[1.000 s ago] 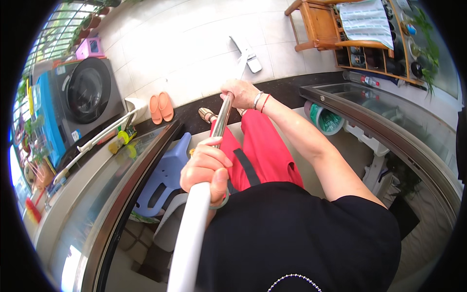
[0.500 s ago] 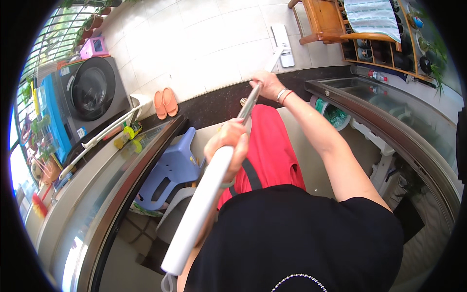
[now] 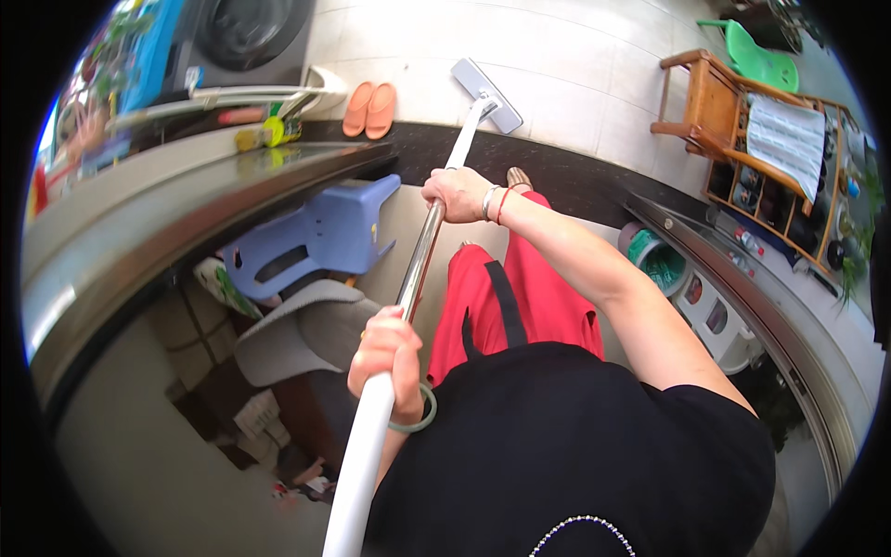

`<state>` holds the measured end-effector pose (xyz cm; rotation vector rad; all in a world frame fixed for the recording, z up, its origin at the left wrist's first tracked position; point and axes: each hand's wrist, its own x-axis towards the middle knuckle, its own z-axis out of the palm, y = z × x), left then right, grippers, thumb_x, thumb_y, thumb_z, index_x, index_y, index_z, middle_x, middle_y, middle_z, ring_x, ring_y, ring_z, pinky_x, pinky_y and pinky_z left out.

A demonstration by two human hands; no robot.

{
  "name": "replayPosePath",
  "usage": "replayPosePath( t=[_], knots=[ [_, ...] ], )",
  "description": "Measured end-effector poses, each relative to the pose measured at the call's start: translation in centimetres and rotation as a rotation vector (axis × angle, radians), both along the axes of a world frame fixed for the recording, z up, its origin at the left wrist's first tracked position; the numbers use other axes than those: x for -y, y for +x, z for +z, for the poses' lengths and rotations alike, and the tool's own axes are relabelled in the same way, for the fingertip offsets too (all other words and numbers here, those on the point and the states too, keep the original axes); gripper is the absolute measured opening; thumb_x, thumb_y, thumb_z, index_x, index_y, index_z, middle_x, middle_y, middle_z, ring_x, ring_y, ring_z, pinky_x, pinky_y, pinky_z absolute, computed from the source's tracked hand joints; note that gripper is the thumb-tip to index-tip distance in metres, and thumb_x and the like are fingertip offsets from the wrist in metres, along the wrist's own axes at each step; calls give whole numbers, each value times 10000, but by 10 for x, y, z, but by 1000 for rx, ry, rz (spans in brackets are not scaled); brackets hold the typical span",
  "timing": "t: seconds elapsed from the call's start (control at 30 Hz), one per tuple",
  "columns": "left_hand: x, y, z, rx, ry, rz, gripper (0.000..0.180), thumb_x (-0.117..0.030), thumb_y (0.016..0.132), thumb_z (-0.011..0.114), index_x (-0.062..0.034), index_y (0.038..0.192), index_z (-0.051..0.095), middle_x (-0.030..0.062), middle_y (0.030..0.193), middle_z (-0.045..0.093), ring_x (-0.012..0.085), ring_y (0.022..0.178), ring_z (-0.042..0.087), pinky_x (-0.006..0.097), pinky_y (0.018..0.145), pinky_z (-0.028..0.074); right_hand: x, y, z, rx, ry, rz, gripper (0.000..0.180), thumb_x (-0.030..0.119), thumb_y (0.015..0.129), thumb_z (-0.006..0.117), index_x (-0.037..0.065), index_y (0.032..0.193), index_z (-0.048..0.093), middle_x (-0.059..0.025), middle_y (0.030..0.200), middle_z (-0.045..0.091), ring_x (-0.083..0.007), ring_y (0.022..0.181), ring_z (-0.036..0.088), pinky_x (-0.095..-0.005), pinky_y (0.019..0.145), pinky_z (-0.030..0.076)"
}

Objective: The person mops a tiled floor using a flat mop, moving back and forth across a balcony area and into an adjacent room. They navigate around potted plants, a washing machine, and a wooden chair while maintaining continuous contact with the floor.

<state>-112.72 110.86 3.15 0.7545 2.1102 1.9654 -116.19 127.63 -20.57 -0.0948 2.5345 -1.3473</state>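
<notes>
A flat mop (image 3: 422, 255) slants from low in front of me up to the far floor. Its handle is white at both ends with a shiny metal stretch between. My left hand (image 3: 388, 360) wraps round the upper white grip, beside my body. Further down, my right hand (image 3: 457, 195) is closed round the shaft near where metal meets white. The grey-white rectangular mop head (image 3: 499, 110) lies on the pale tiles (image 3: 571, 79), just past a dark stone threshold (image 3: 422, 148) and to the right of a pair of orange slippers (image 3: 369, 110).
Left of me stand a blue plastic chair (image 3: 320, 227) and a grey padded seat (image 3: 302, 334). Sliding glass door frames (image 3: 742, 311) flank the opening. Beyond are a washing machine (image 3: 251, 32), a wooden chair (image 3: 710, 102), a green stool (image 3: 756, 60) and a bin (image 3: 657, 260).
Across the tiles, the mop head has swung left toward the slippers and turned its angle. Both hands keep their hold. My view has shifted, and the green stool now shows.
</notes>
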Motion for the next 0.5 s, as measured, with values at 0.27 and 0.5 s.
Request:
replayPosePath(
  t=[0.27,0.5],
  knots=[
    [134,54,30,-52,-1,214,249,-276,952,574,-119,827,427,22,742,496,179,789,516,475,964,423,130,4,59,24,56,376,154,218,754,581,93,771,669,-159,783,666,-357,763,651,-464,664,512],
    [202,85,-9,-131,-108,21,321,-361,930,640,-73,864,514,152,855,624,293,840,677,547,944,480,215,83,-2,-282,-204,-242,265,241,805,733,53,761,551,-109,755,547,-310,824,563,-414,707,478]
  ],
)
